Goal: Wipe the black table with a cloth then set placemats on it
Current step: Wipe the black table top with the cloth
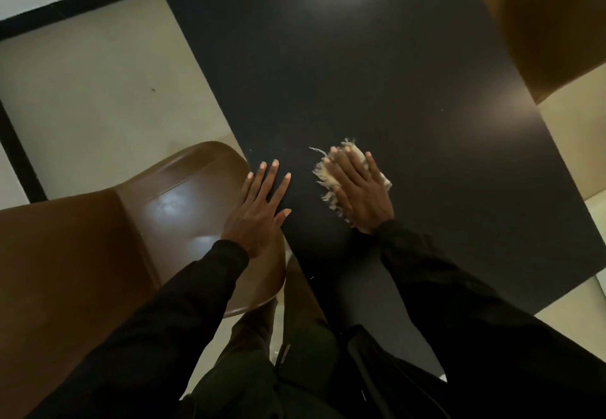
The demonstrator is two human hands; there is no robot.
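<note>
Two hands working: right hand [359, 189] pressing frayed cloth [331, 179] flat on black table [377, 74], left hand [260, 208] bracing, fingers spread. Wiping step; far half probably needing passes, no placemats showing.

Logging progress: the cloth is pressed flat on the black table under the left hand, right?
No: the cloth lies under the right hand, pressed flat on the black table. The left hand rests bare at the table's edge. The head view shows this.
</note>
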